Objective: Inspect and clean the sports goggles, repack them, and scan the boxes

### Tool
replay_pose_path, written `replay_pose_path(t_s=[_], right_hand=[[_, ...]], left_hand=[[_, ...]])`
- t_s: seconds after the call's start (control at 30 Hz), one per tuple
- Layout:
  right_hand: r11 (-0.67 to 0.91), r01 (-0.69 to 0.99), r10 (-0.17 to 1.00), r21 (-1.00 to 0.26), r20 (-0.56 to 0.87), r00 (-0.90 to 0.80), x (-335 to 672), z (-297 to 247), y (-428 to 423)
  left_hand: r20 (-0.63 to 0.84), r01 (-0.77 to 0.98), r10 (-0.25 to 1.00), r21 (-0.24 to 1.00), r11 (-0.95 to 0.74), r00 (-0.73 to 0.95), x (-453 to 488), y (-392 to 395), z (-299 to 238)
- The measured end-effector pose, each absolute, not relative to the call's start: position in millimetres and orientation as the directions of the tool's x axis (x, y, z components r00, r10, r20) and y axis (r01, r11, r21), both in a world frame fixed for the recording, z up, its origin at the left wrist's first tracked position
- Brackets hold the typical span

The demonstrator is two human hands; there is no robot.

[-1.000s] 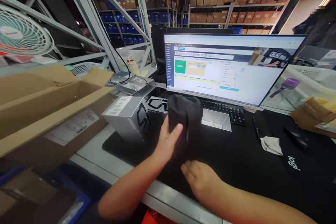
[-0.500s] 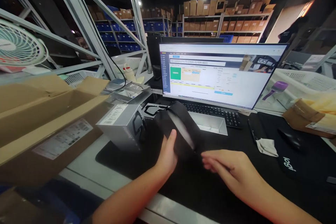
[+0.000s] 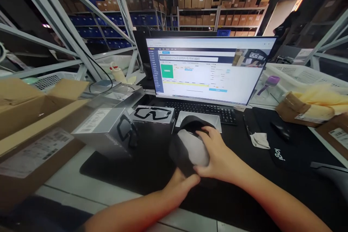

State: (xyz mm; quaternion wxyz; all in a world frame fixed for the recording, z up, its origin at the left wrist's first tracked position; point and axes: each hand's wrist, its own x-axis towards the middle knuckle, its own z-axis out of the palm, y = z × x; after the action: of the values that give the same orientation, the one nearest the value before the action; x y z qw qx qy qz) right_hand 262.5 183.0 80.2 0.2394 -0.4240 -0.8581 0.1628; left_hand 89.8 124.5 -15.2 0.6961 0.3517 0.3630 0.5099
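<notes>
A black case (image 3: pixel 178 152) with a pale grey lining is open above the dark desk mat. My left hand (image 3: pixel 181 186) is closed on its lower edge from below, thumb along the rim. My right hand (image 3: pixel 214 148) is closed on its right side, fingertips over the upper rim and thumb on the lower part. Whether anything lies inside is hidden. Just behind the case sits an open silver box part (image 3: pixel 216 119). To the left are a flat box with a glasses picture (image 3: pixel 154 115) and a larger silver box (image 3: pixel 106 136) with similar artwork.
A monitor (image 3: pixel 190 72) and keyboard (image 3: pixel 201 110) stand behind. On the right are a mouse (image 3: pixel 280 130), a folded cloth (image 3: pixel 259 140) and a carton with yellow material (image 3: pixel 295 107). An open cardboard carton (image 3: pixel 35 148) borders the left side; metal beams rise behind it.
My right hand has moved from beside the case onto it. The case has turned, showing more grey lining. My view has shifted to the right, and more of the flat glasses-picture box shows.
</notes>
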Motion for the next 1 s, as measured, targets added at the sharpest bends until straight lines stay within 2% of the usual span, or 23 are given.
replay_pose_path(t_s=[0.1,0.27,0.4,0.47,0.57,0.63,0.7,0.77,0.83,0.87,0.9,0.93,0.97,1.0], right_hand=[[0.565,0.606,0.808,-0.56,0.226,-0.544,268.9,82.2,192.1],[0.316,0.587,0.881,-0.746,0.001,-0.473,276.6,83.6,212.3],[0.331,0.591,0.903,-0.736,0.064,-0.425,274.0,82.4,211.2],[0.316,0.539,0.906,-0.781,0.08,-0.416,274.9,83.0,210.5],[0.177,0.277,0.913,-0.945,0.052,-0.405,282.2,86.3,215.5],[0.107,0.05,0.948,-0.993,0.087,-0.305,288.9,89.2,221.7],[0.13,-0.134,0.983,-0.982,0.146,-0.113,295.2,92.3,227.9],[0.205,-0.234,0.979,-0.951,0.193,0.073,300.5,96.1,232.6],[0.294,-0.272,0.947,-0.916,0.241,0.212,305.6,101.7,235.5],[0.342,-0.284,0.926,-0.896,0.269,0.265,308.5,105.3,236.1],[0.393,-0.292,0.901,-0.872,0.302,0.311,311.7,109.3,236.0],[0.449,-0.292,0.872,-0.845,0.342,0.35,315.5,113.7,235.3],[0.507,-0.284,0.839,-0.814,0.39,0.38,319.8,118.2,233.7],[0.567,-0.263,0.8,-0.781,0.446,0.401,324.6,122.7,231.2]], left_hand=[[-0.253,-0.578,0.953,0.759,0.302,0.166,103.2,115.9,-6.2],[-0.315,-0.646,0.93,0.674,0.36,0.19,111.1,116.0,13.9],[-0.476,-0.593,0.859,0.642,0.487,0.191,106.7,120.9,18.1],[-0.579,-0.565,0.796,0.604,0.563,0.174,105.4,122.7,17.0],[-0.647,-0.551,0.743,0.562,0.617,0.172,107.1,124.2,14.3],[-0.66,-0.479,0.718,0.567,0.67,0.221,108.6,123.3,15.8],[-0.664,-0.289,0.64,0.572,0.768,0.386,106.6,120.1,23.6],[-0.611,-0.029,0.5,0.615,0.788,0.614,98.8,115.1,37.8],[-0.495,0.146,0.362,0.725,0.673,0.79,86.2,110.9,54.6],[-0.43,0.176,0.336,0.796,0.579,0.838,79.3,110.0,61.8],[-0.362,0.172,0.362,0.87,0.461,0.859,72.9,110.4,67.0],[-0.281,0.143,0.449,0.937,0.317,0.848,67.4,112.2,69.6],[-0.174,0.106,0.588,0.983,0.148,0.79,63.1,115.5,69.4],[-0.028,0.085,0.741,0.996,-0.04,0.671,60.0,120.3,66.5]])
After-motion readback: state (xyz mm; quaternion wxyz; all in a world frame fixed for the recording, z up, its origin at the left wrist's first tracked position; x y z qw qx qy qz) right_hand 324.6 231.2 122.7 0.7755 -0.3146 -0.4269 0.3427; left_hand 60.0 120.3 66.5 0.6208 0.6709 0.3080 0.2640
